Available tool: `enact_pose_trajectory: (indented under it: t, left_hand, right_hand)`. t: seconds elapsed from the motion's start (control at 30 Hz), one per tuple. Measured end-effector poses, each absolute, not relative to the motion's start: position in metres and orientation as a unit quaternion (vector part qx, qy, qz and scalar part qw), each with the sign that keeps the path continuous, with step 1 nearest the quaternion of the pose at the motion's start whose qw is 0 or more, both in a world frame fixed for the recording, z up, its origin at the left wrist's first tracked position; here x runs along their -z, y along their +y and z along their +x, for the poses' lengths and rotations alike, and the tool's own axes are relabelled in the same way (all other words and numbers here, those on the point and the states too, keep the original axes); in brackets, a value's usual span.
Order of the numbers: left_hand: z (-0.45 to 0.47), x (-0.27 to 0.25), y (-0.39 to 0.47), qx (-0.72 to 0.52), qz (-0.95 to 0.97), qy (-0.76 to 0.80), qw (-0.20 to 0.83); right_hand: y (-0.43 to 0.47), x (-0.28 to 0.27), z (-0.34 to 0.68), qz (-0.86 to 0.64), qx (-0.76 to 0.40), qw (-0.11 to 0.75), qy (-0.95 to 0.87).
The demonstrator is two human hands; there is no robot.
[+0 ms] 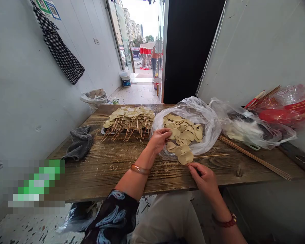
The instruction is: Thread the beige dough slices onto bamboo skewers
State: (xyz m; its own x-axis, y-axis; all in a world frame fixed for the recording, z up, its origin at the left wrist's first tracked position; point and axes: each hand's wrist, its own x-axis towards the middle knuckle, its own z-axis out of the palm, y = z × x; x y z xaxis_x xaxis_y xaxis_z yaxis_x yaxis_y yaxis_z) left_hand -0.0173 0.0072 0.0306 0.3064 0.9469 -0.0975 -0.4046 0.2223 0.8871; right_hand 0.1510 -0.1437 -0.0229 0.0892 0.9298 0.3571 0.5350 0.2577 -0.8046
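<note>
Between the fingertips of my left hand is a thin, round, pale-yellow slice, at the near left of an opened clear plastic bag. More such slices lie heaped inside that bag. My right hand pinches the lower end of a skewer, low over the table's front part. A few slices are threaded on it, tilted away from me. Left of the bag, a tray bears a stack of filled skewers, their bare stick ends pointing towards me.
One bare stick and a bundle of sticks lie on the wooden table to the right. Plastic bags crowd the right end. A dark grey cloth rests at the left edge. Beyond is an open doorway with a person outside.
</note>
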Motion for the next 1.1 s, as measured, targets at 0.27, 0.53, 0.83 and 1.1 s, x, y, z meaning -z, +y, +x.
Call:
enact_pose_trajectory:
  t: [0.27,0.53,0.83,1.1]
  left_hand:
    - [-0.0150,-0.0256,0.0080,-0.464,0.411,0.348,0.704]
    - [-0.0145,-0.0292,0.0036,-0.443,0.470,0.357,0.675]
    - [-0.0149,-0.0278,0.0049,-0.459,0.498,0.365,0.639]
    - [-0.0129,-0.0259,0.0059,-0.450,0.588,0.370,0.561]
  right_hand:
    - [-0.1447,0.0222,0.1505,-0.571,-0.218,0.471,-0.637]
    - [-0.1444,0.0232,0.1511,-0.574,-0.223,0.466,-0.635]
    - [-0.1433,0.0208,0.1498,-0.573,-0.227,0.469,-0.633]
    - [-0.1418,0.0187,0.1501,-0.581,-0.225,0.464,-0.630]
